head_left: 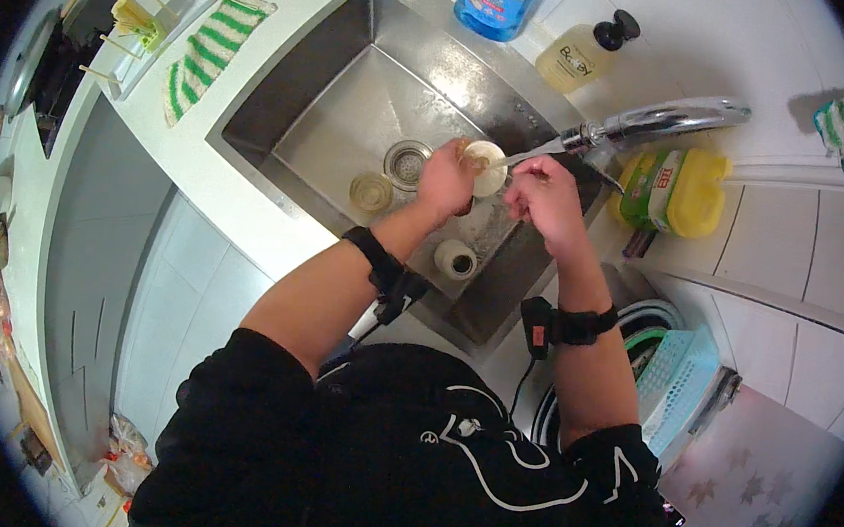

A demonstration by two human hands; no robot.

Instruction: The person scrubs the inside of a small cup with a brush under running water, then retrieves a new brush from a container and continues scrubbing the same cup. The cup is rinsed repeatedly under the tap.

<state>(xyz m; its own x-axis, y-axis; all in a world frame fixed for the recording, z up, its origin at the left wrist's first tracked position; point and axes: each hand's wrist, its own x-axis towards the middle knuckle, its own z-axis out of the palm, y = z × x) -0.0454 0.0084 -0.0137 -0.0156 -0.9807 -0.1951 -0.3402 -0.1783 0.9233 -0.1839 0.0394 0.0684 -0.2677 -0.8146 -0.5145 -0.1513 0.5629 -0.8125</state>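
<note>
Over the steel sink [296, 102], my left hand [444, 180] grips a small pale round cup or lid [490, 172] with its open side up. Water from the chrome faucet [671, 115] runs down beside it. Close to its right edge, my right hand [548, 202] has its fingers curled in; whatever they hold, if anything, cannot be made out. Below my hands, a small white jar [449, 257] with a dark round mouth sits on the sink floor. Left of my left hand lies a clear, yellowish round cup or lid [370, 194], near the drain [407, 165].
Behind the sink stand a blue detergent bottle [495, 4] and a yellowish pump bottle [581, 57]. A yellow jug [694, 194] is right of the faucet. A green-striped cloth [218, 50] lies on the left counter; a light blue basket [677, 386] sits at the lower right.
</note>
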